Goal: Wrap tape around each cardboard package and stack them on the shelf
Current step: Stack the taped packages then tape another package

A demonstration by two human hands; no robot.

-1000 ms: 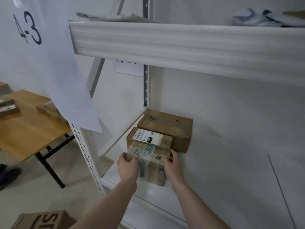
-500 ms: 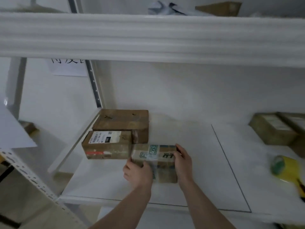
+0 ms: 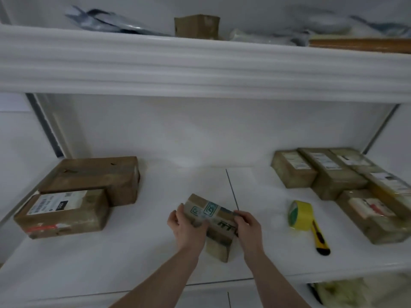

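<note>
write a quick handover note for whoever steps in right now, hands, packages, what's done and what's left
Left hand and right hand both grip the taped package at mid-shelf.
Two packages sit at the left, a group of packages at the right.
Yellow tape roll and utility knife lie right of the hands.
Done: this package looks wrapped.
Left: set it with a stack and let go.

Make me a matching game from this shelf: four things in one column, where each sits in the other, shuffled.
Things:
1. tape roll
2. utility knife
3. printed package
4. small box

Places:
A. on the upper shelf
B. held between both hands
C. upright, right of the hands
D. lying flat, in front of the tape

Pairs: 1-C, 2-D, 3-B, 4-A
</note>
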